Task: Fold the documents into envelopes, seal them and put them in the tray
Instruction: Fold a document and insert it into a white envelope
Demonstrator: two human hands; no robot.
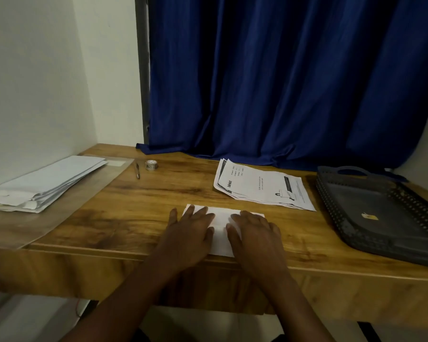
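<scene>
- My left hand [190, 228] lies flat, fingers straight and spread, pressing down on the left part of a folded document [221, 230] at the near edge of the wooden desk [134, 201].
- My right hand [253, 230] lies flat in the same way on the right part of that paper, fingers stretched out; neither hand grips anything.
- The folded sheet shows white and blank between my two hands, with its near edge reaching the desk's front lip.
- Just beyond the sheet, to the right, a stack of printed documents [262, 186] lies fanned slightly, print side up.
- Further right sits the dark tray [351, 191] with perforated walls and a handle at its far end; a small yellowish scrap [369, 216] lies on its floor.
- On the far left of the desk a pile of white envelopes [45, 183] rests on a clear plastic sheet [67, 213].
- Between envelopes and documents, toward the back, I see a pen [138, 170] and just beside it a small roll of tape [151, 165].
- A blue curtain [282, 82] hangs behind the desk, its hem resting on the back edge.
</scene>
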